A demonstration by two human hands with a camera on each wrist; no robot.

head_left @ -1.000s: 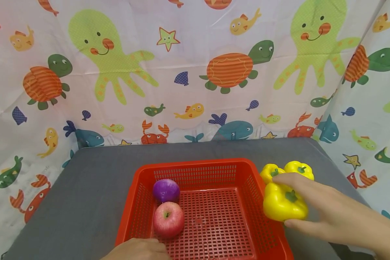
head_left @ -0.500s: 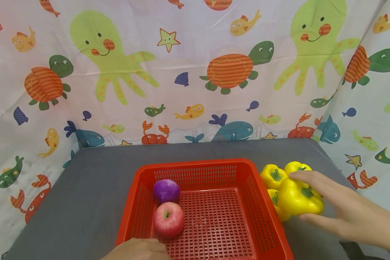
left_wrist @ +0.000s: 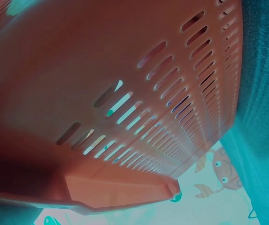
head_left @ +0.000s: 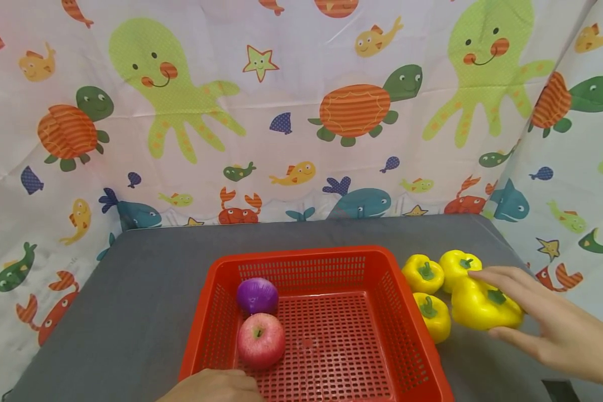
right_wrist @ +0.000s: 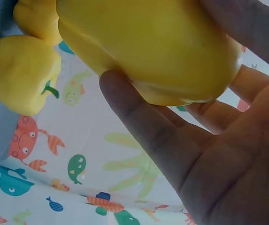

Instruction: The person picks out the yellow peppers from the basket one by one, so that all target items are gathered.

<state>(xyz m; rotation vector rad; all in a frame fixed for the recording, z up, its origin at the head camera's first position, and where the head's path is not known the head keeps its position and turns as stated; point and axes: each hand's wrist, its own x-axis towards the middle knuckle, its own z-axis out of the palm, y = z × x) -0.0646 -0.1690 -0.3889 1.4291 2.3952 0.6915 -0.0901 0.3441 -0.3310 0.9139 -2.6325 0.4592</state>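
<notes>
My right hand (head_left: 548,318) grips a yellow bell pepper (head_left: 482,304) between thumb and fingers, to the right of the red plastic basket (head_left: 301,254). Close up in the right wrist view, that bell pepper (right_wrist: 148,47) fills the top, with fingers around its side. Three more yellow bell peppers stand by the basket's right wall: one at the back left (head_left: 423,273), one at the back right (head_left: 457,265) and one in front (head_left: 434,317). My left hand (head_left: 213,386) holds the basket's near-left rim, its fingertips hidden. The left wrist view shows the basket's slotted outer wall (left_wrist: 101,61).
Inside the basket, along its left side, lie a purple onion (head_left: 258,296) and a red apple (head_left: 261,340). Grey cloth (head_left: 130,312) covers the table. A curtain (head_left: 291,72) printed with sea animals hangs behind and at both sides.
My right hand has carried the bell pepper rightward, away from the basket's right rim, uncovering the front pepper beside it. My left hand and the basket stay put.
</notes>
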